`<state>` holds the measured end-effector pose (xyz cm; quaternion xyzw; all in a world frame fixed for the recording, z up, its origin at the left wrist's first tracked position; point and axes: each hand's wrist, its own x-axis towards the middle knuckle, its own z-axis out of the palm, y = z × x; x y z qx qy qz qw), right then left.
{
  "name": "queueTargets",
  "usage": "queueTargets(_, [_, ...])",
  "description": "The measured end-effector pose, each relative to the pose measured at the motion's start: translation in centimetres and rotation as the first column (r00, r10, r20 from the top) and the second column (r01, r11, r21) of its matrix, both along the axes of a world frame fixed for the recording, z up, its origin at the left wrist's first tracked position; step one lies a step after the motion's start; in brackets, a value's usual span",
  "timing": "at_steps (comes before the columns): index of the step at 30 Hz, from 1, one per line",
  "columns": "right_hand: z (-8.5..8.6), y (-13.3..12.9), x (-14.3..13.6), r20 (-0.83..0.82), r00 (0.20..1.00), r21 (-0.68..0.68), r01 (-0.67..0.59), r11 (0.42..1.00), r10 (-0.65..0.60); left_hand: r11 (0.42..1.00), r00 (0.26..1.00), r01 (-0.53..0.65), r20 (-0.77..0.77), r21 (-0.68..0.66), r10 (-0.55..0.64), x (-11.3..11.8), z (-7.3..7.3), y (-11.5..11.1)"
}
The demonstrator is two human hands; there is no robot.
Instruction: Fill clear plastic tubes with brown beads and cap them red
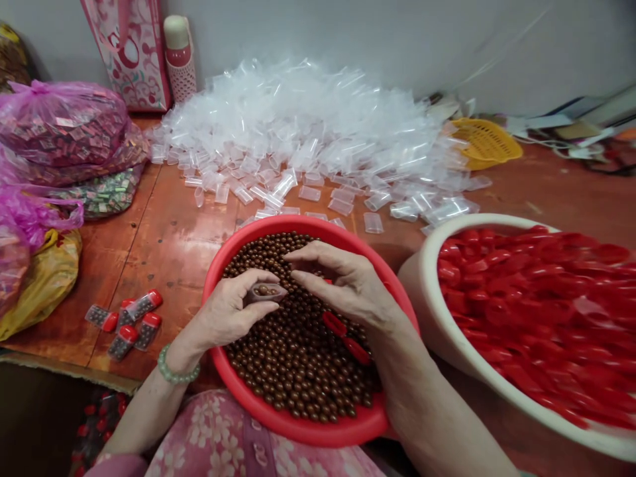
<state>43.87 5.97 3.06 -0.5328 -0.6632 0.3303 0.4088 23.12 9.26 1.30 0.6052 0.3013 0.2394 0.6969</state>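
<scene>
My left hand [231,311] is closed round a small clear plastic case [264,291], its open end facing up, with a few brown balls inside. Just to its right hovers my right hand [348,281], thumb and fingers apart and nothing visible between them. Both are over a red basin [308,434] full of shiny brown balls [298,371]. Red caps [355,350] lie on the balls beneath my right hand, partly hidden by it. Several filled cases with red caps [146,330] rest on the table left of the basin.
Behind the basin spreads a big heap of clear empty cases [308,126]. A white tub [430,291] of red caps [536,305] stands at the right. Bulging plastic bags [64,126] occupy the left side. Near the wall are a bottle [179,63] and a yellow basket [489,142].
</scene>
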Motion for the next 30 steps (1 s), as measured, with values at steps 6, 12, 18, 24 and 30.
queueTargets(6, [-0.1, 0.2, 0.9, 0.044, 0.993, -0.107, 0.111, 0.988, -0.107, 0.999, 1.000, -0.020, -0.021, 0.031, 0.021, 0.0, 0.9, 0.7])
queueTargets(12, [1.2, -2.6, 3.2, 0.336, 0.939, -0.150, 0.130, 0.980, -0.073, 0.994, 0.992, 0.035, -0.123, 0.108, -0.022, 0.2, 1.4, 0.6])
queueTargets(18, [0.3, -6.5, 3.3, 0.568, 0.819, -0.356, 0.154, 0.922, 0.083, 1.000, 0.995, 0.028, -0.099, 0.006, -0.027, 0.8, 0.5, 0.4])
queueTargets(24, [-1.9, -7.1, 2.5, 0.571, 0.806, -0.402, 0.106, 0.910, 0.158, 0.989, 0.998, -0.003, -0.059, -0.149, -0.006, 0.8, -0.2, 0.2])
queueTargets(30, [-1.8, -7.0, 3.1, 0.373, 0.924, -0.367, 0.063, 0.928, 0.084, 0.985, 0.999, 0.024, -0.021, -0.172, -0.029, 0.6, -0.3, 0.0])
